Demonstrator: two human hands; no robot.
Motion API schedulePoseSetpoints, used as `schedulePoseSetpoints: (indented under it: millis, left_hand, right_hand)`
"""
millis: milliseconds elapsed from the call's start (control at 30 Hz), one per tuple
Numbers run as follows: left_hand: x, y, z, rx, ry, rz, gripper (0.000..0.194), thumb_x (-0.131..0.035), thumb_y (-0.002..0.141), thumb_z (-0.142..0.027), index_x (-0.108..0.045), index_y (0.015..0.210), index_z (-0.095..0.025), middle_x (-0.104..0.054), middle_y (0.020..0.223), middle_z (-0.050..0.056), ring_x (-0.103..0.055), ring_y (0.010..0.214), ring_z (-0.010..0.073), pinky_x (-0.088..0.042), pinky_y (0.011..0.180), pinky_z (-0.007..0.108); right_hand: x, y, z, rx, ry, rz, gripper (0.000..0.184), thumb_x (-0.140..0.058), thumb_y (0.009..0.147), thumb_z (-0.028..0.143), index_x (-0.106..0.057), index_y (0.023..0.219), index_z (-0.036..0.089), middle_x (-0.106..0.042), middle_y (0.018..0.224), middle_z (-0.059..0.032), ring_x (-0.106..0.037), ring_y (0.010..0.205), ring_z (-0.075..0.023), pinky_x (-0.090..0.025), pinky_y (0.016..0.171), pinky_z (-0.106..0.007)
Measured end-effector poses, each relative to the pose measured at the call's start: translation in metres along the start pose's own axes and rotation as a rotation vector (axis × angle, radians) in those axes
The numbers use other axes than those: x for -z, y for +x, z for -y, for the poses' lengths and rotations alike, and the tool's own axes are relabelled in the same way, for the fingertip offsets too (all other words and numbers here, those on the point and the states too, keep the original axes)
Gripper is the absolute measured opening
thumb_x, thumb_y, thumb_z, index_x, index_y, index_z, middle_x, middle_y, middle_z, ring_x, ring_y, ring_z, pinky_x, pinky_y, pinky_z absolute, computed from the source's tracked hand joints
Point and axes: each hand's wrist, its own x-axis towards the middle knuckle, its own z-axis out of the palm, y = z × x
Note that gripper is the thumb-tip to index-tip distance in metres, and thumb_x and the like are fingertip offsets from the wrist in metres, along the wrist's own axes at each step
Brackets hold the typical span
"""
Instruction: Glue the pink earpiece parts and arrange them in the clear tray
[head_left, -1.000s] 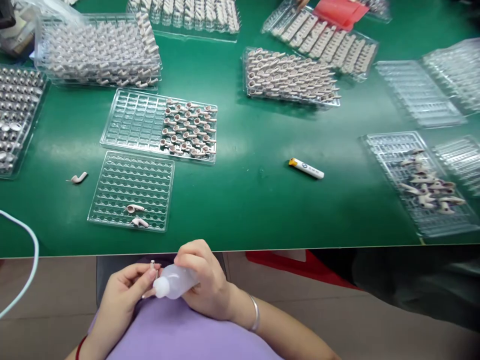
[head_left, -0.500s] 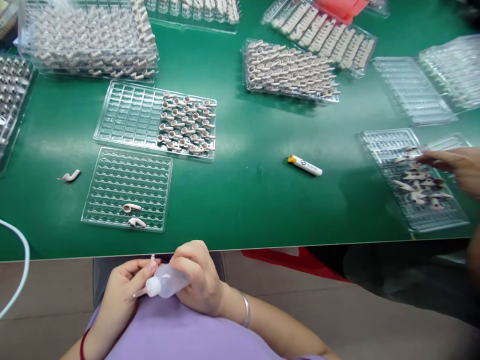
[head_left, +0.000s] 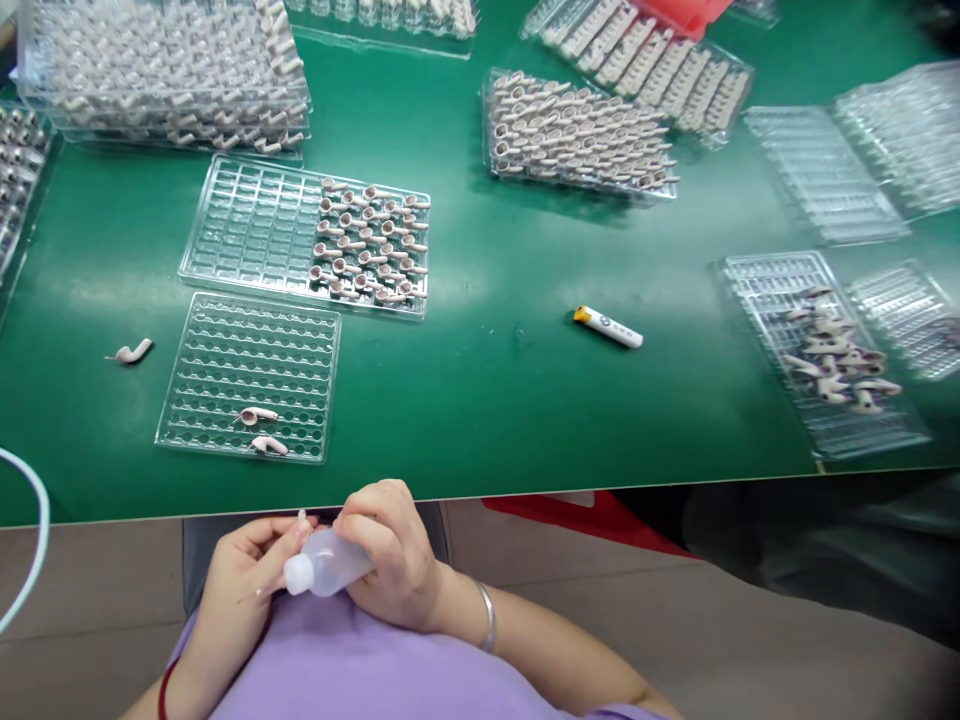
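Below the table's front edge, my right hand (head_left: 394, 555) is wrapped round a small clear squeeze bottle (head_left: 324, 562) whose white cap points left. My left hand (head_left: 244, 580) is closed in a pinch at the cap, holding a small thin part I cannot make out. Both hands rest against my purple shirt. On the green table (head_left: 495, 400) just above lies a clear cell tray (head_left: 251, 375) with two pinkish earpiece shells (head_left: 259, 415) in it.
A second tray (head_left: 247, 225) half filled with shells lies behind it. One loose shell (head_left: 131, 351) sits at the left. A white-and-yellow tube (head_left: 607, 327) lies mid-table. Stacked full trays (head_left: 165, 70) line the back; a tray with several shells (head_left: 821, 350) stands right.
Another person's hand that reached over the right tray half a second ago has gone. My hands and the bottle have shifted slightly left and lower.
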Motion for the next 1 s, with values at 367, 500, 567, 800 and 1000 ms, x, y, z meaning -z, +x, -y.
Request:
schedulePoseSetpoints:
  millis: [367, 500, 567, 800, 1000]
  left_hand:
    - [0.002, -0.001, 0.002, 0.001, -0.053, 0.013, 0.029, -0.086, 0.060, -0.042, -0.078, 0.071, -0.017, -0.074, 0.070, 0.005, -0.063, 0.063, 0.0130, -0.050, 0.059, 0.018]
    - [-0.001, -0.002, 0.000, -0.017, -0.063, 0.002, 0.030, -0.086, 0.058, -0.043, -0.079, 0.073, -0.018, -0.074, 0.071, 0.006, -0.063, 0.064, 0.0140, -0.051, 0.059, 0.019]
    - [-0.001, -0.001, -0.001, -0.022, -0.065, -0.009, 0.030, -0.087, 0.056, -0.042, -0.079, 0.072, -0.017, -0.073, 0.068, 0.006, -0.062, 0.063, 0.0142, -0.050, 0.058, 0.020]
    - [0.009, 0.006, -0.005, -0.042, 0.072, 0.055, 0.029, -0.084, 0.059, -0.042, -0.079, 0.074, -0.018, -0.072, 0.065, 0.005, -0.058, 0.054, 0.0123, -0.047, 0.050, 0.020]
    - [0.015, -0.010, -0.020, -0.665, 0.636, 0.046, 0.009, -0.074, 0.074, -0.031, -0.077, 0.078, -0.023, -0.074, 0.074, 0.002, -0.068, 0.065, 0.0153, -0.054, 0.058, 0.022]
  right_hand:
    - [0.000, 0.000, 0.000, 0.011, -0.013, -0.006, 0.019, -0.052, 0.084, 0.012, -0.049, 0.100, 0.021, -0.059, 0.082, -0.0044, -0.054, 0.069, -0.0165, -0.044, 0.062, -0.032]
    - [-0.002, -0.003, -0.001, 0.017, -0.012, -0.008, 0.021, -0.054, 0.083, 0.011, -0.049, 0.101, 0.019, -0.059, 0.082, -0.0053, -0.054, 0.070, -0.0167, -0.043, 0.063, -0.033]
    - [-0.004, -0.004, 0.000, 0.014, -0.019, -0.021, 0.020, -0.054, 0.083, 0.012, -0.049, 0.101, 0.019, -0.059, 0.082, -0.0047, -0.053, 0.070, -0.0160, -0.042, 0.064, -0.033]
    - [-0.003, 0.001, 0.001, 0.024, -0.024, -0.012, 0.020, -0.055, 0.085, 0.014, -0.049, 0.103, 0.021, -0.058, 0.083, -0.0039, -0.054, 0.069, -0.0164, -0.041, 0.065, -0.032]
    - [0.026, 0.015, -0.014, -0.205, 0.370, -0.003, 0.039, -0.072, 0.081, 0.035, -0.047, 0.109, 0.024, -0.055, 0.087, -0.0024, -0.056, 0.074, -0.0159, -0.049, 0.062, -0.028]
